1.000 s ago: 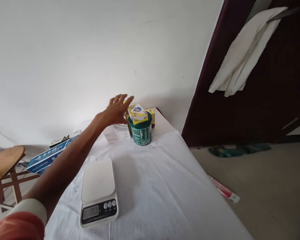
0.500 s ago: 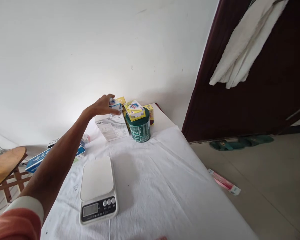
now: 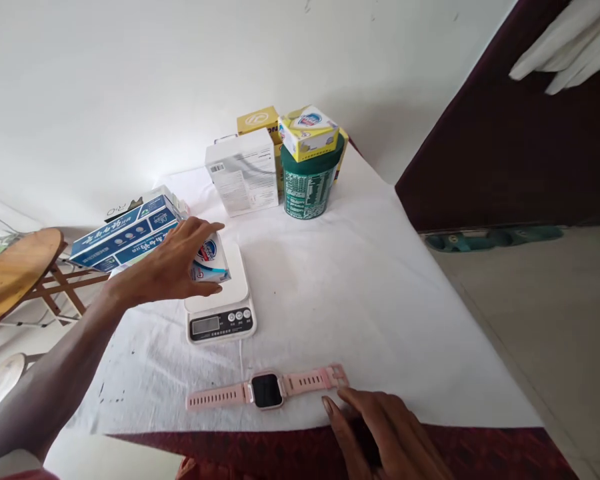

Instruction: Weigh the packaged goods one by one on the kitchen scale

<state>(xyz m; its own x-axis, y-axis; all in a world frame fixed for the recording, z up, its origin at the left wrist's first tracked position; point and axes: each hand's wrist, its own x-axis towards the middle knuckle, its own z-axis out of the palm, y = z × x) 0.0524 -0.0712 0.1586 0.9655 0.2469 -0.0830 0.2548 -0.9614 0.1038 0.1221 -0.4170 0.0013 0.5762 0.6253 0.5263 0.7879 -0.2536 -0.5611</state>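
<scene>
My left hand [image 3: 180, 261] grips a small white-and-blue soap box [image 3: 211, 259] between thumb and fingers. The box is over the weighing plate of a white kitchen scale [image 3: 197, 305]; whether it touches the plate I cannot tell. At the table's front edge, my right hand [image 3: 387, 427] has its thumb and forefinger apart and holds nothing. Its fingertips are close to the buckle end of a pink smartwatch [image 3: 267, 390], which lies stretched out with a dark screen.
At the back stand a white box [image 3: 247, 177], a yellow box [image 3: 257, 120] and a green tub [image 3: 307, 190] with a yellow-and-white soap box [image 3: 310, 133] on its lid. Blue-and-white toothpaste boxes [image 3: 125, 233] lie left of the scale. A wooden stool [image 3: 25, 273] stands beside the table.
My left hand has brought the soap box from the back group to above the scale. The view has shifted, and the smartwatch and more of my right hand now show.
</scene>
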